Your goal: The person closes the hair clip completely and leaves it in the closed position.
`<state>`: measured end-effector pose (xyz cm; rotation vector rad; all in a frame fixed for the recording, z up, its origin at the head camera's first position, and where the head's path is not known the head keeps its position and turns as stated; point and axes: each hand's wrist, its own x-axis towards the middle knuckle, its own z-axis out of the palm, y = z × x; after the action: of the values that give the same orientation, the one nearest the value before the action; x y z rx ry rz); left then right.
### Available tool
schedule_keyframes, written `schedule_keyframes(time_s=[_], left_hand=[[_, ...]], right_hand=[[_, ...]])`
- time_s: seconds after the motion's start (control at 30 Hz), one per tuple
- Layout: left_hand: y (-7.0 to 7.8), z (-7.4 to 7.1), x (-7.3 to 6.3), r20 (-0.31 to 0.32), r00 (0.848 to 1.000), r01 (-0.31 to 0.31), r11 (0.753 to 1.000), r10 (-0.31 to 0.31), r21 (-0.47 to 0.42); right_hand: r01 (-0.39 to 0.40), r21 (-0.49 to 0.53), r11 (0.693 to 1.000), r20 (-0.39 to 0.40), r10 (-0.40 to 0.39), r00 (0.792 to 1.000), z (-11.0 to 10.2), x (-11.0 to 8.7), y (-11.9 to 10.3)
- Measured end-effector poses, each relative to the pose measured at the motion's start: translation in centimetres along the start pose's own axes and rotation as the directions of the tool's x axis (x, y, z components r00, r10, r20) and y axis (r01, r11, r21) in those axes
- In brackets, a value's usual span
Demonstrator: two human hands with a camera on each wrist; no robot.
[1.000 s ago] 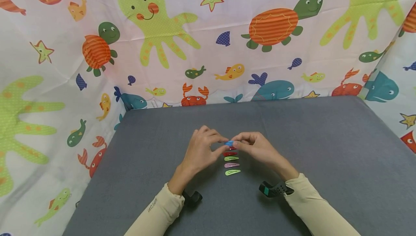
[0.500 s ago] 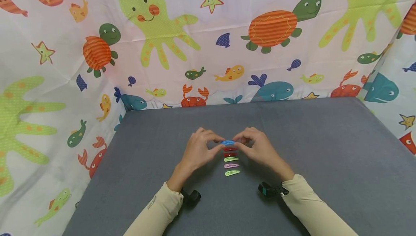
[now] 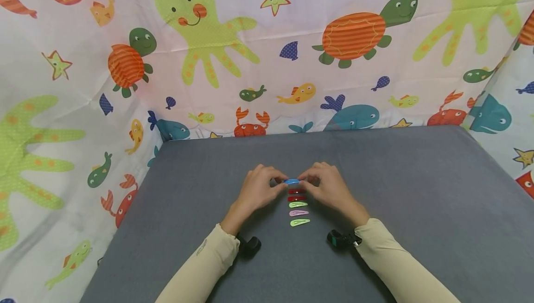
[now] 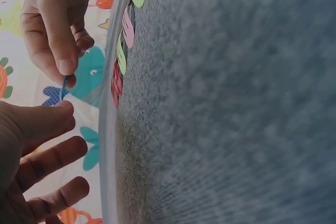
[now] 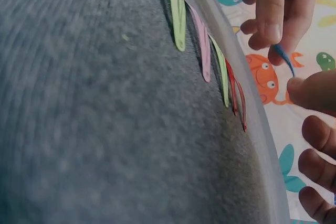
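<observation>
A blue snap hair clip (image 3: 293,181) is held level above the table, pinched at its left end by my left hand (image 3: 259,188) and at its right end by my right hand (image 3: 327,186). In the right wrist view the blue clip (image 5: 284,59) looks slightly bent between the two hands' fingertips. Below it on the table lies a column of hair clips: two red clips (image 3: 296,198), a green clip (image 3: 298,205), a pink clip (image 3: 298,213) and another green clip (image 3: 300,222) closest to the person.
The column rests on a grey cloth-covered table (image 3: 417,210). Behind and beside the table hangs a white curtain (image 3: 267,71) printed with sea animals. Each wrist wears a black camera strap, the left camera (image 3: 250,247) resting low near the cloth.
The hands have drawn slightly apart, so more of the blue hair clip shows between them. Both red clips are now in plainer sight. The column has stayed in place.
</observation>
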<state>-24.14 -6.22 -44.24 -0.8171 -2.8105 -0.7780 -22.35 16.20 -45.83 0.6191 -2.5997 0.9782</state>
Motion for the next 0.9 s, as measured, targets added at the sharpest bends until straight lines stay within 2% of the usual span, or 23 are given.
schedule_keyframes(time_s=[0.33, 0.67, 0.9], left_hand=[[-0.1, 0.6, 1.1, 0.078, 0.994, 0.079, 0.997, -0.078, -0.010], [0.3, 1.1, 1.8, 0.061, 0.992, 0.104, 0.993, -0.107, 0.049], [0.3, 1.5, 1.8, 0.082, 0.987, 0.133, 0.988, -0.139, 0.074]], right_hand=[[-0.056, -0.051, 0.997, 0.025, 0.057, 0.998, 0.3, 0.1, 0.4], [-0.113, -0.129, 0.985, 0.050, 0.120, 0.991, 0.5, 0.6, 0.7], [-0.136, -0.131, 0.982, 0.065, 0.145, 0.987, 1.0, 0.6, 0.8]])
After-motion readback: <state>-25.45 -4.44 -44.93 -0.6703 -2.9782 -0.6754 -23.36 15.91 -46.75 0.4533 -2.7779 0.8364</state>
